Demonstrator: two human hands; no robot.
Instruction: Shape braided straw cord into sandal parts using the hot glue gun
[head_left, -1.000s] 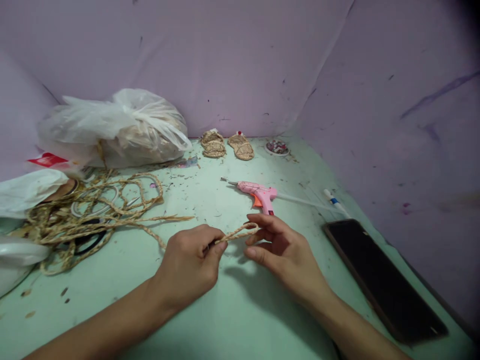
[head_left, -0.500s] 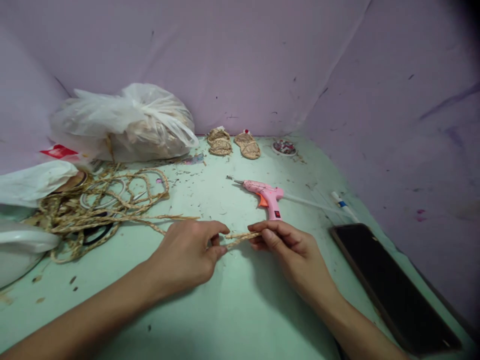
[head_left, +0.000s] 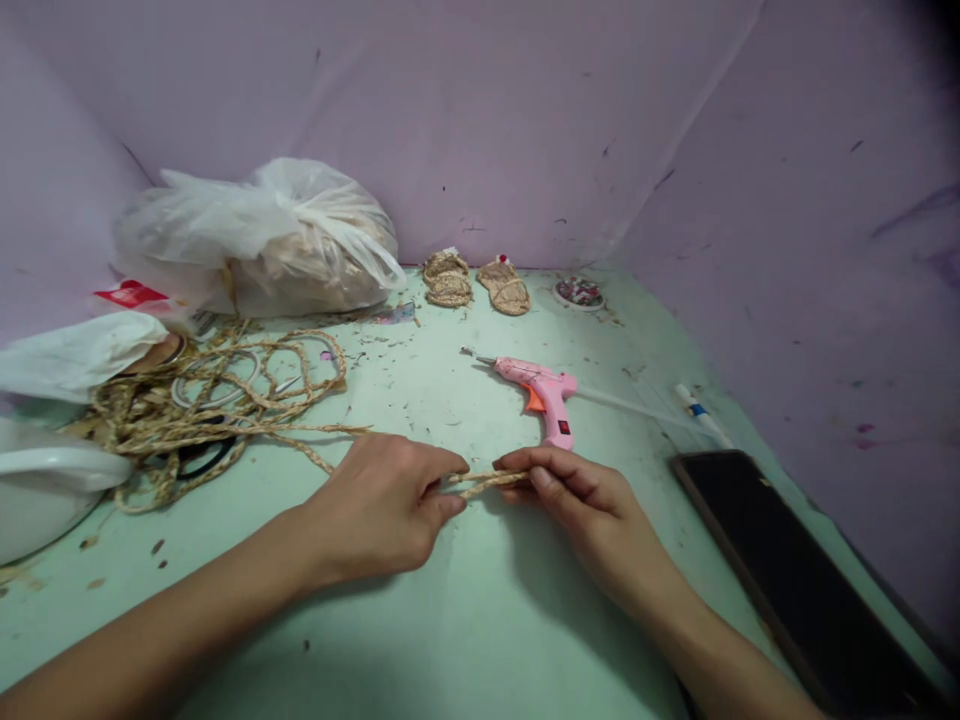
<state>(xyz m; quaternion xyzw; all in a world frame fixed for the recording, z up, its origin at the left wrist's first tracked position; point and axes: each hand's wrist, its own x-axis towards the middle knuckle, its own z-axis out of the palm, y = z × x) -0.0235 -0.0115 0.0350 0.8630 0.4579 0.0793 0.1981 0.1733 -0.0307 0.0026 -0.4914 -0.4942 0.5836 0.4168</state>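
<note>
Between my hands runs a braided straw cord point(head_left: 486, 483), doubled into two strands side by side. My left hand point(head_left: 397, 500) pinches it at the left, thumb below and fingers above. Thumb and fingers of my right hand point(head_left: 574, 490) close on the cord's other part, which they partly hide. From behind my left hand, a length of the same braid leads to a tangled heap of braided cord point(head_left: 247, 400) on the left. Just beyond my right hand lies a pink glue gun point(head_left: 544, 390), its nozzle pointing left and a clear glue stick at its back.
A stuffed plastic bag point(head_left: 262, 240) leans at the back left wall. Two small woven sandals point(head_left: 506, 287) and a dish of beads point(head_left: 579, 292) stand at the back. A dark phone point(head_left: 802, 580) lies right, near a white-and-blue tube point(head_left: 701, 412). A white container point(head_left: 52, 490) sits left.
The view has shifted slightly, so the things on the table appear a little further right. My left fingers sit closer around the cord; both hands still hold it.
</note>
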